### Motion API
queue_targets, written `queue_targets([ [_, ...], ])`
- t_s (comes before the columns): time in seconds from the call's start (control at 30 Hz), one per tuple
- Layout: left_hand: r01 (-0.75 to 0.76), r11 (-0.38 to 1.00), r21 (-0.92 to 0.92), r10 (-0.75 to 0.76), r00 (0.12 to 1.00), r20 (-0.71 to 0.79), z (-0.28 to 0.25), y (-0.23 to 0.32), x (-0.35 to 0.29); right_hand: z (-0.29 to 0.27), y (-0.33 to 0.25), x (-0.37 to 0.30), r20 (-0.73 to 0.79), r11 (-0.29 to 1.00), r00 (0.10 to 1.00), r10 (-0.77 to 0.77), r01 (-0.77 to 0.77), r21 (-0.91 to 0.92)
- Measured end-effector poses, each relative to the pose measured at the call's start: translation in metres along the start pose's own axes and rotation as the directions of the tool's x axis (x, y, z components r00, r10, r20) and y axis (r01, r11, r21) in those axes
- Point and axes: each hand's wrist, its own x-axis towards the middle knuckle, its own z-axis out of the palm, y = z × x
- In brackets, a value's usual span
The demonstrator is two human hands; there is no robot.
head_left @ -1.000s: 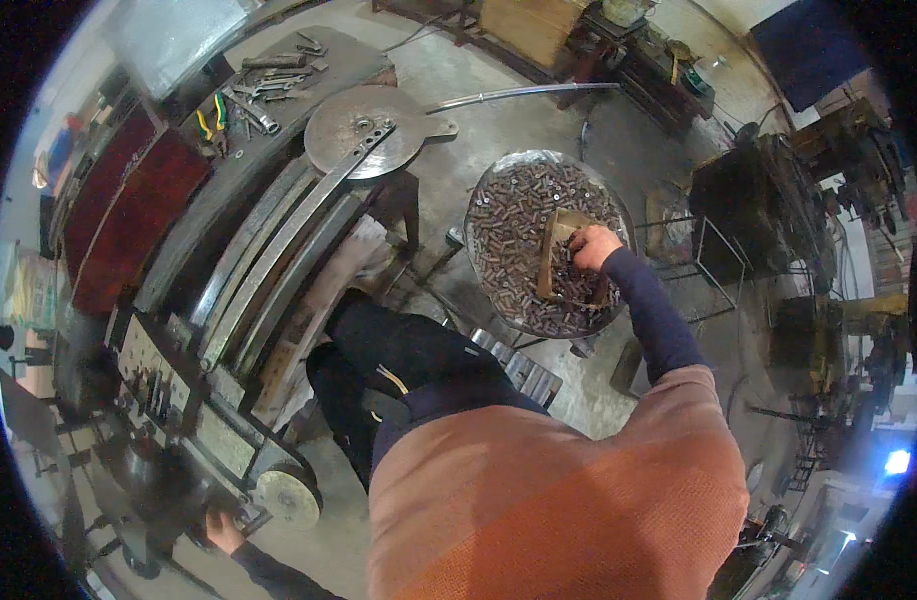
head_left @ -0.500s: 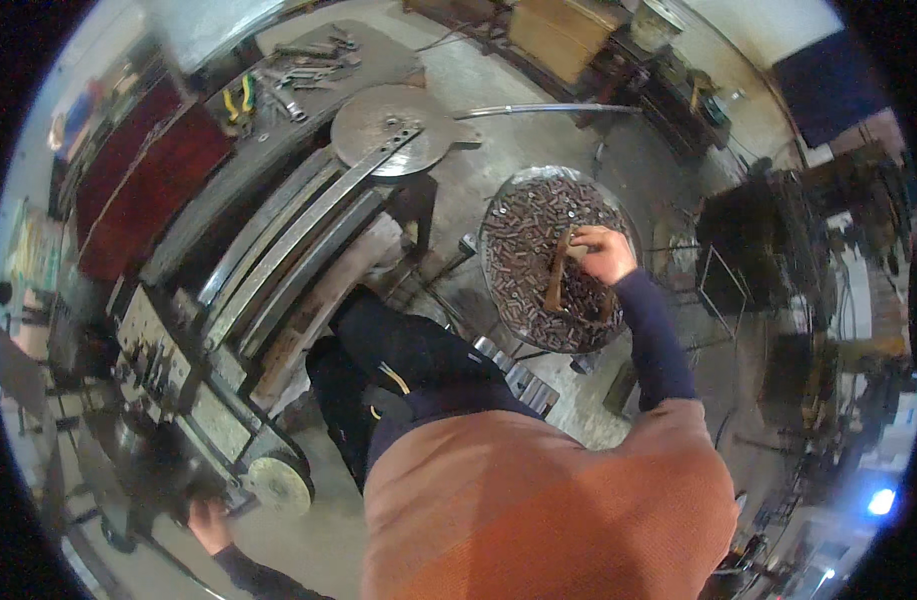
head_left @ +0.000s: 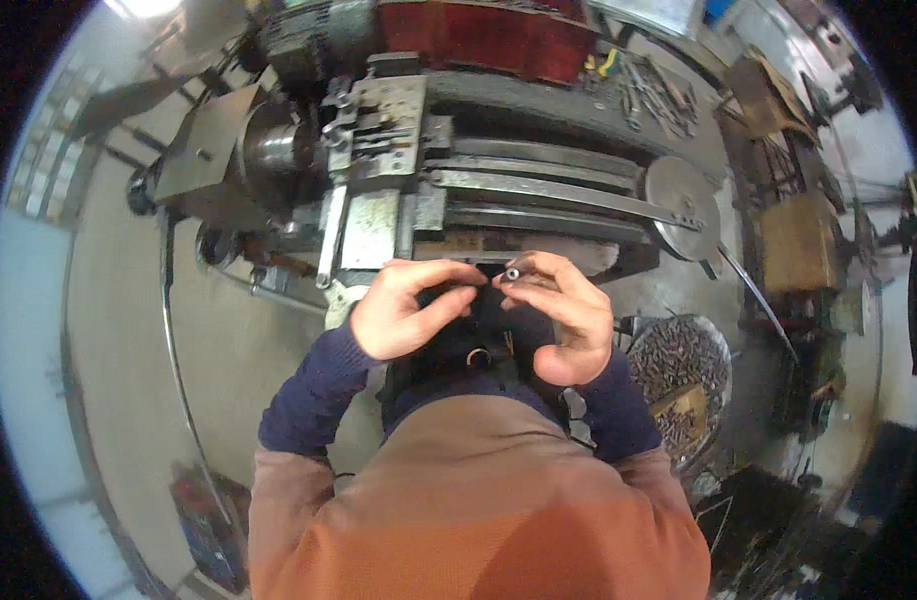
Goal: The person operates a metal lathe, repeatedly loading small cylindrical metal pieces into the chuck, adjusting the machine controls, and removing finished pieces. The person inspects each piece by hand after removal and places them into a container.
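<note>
Seeing two bare hands up close together in front of the torso on my head feed. Right hand (head_left: 568,310) is pinching a small metal tube (head_left: 513,275) at the fingertips, open end facing the camera. Left hand (head_left: 403,305) has fingers and thumb curled just beside it; can't tell if it holds anything. Round pan (head_left: 720,345) of short metal pieces (head_left: 678,355) sits past my right forearm, tan box (head_left: 675,402) inside. Ahead: machine (head_left: 388,215) with long flat bar (head_left: 548,192) reaching over a disc (head_left: 668,185). Farther: wrenches (head_left: 646,95), yellow-handled pliers (head_left: 608,64), dark red panel (head_left: 488,35).
</note>
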Motion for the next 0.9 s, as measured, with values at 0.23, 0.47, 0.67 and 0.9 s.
queue_targets([
  [0.23, -0.021, 1.000, -0.007, 0.021, 0.998, -0.056, -0.001, -0.007, -0.005, 0.005, 0.001, 0.015, 0.090, 0.993, 0.995, -0.038, 0.048, -0.103],
  [0.47, 0.012, 0.999, -0.038, -0.014, 0.999, -0.046, -0.001, -0.002, -0.001, 0.008, 0.010, 0.009, 0.056, 1.000, 0.998, -0.005, 0.004, 0.017],
  [0.67, 0.066, 0.991, -0.115, -0.072, 0.996, -0.051, 0.001, 0.001, -0.001, 0.009, 0.005, 0.010, 0.045, 0.999, 0.998, 0.033, -0.035, 0.040],
  [0.9, 0.054, 0.986, -0.158, -0.062, 0.997, -0.047, 0.001, -0.001, -0.002, 0.007, 0.006, 0.011, 0.067, 0.999, 0.998, -0.016, 0.019, -0.036],
])
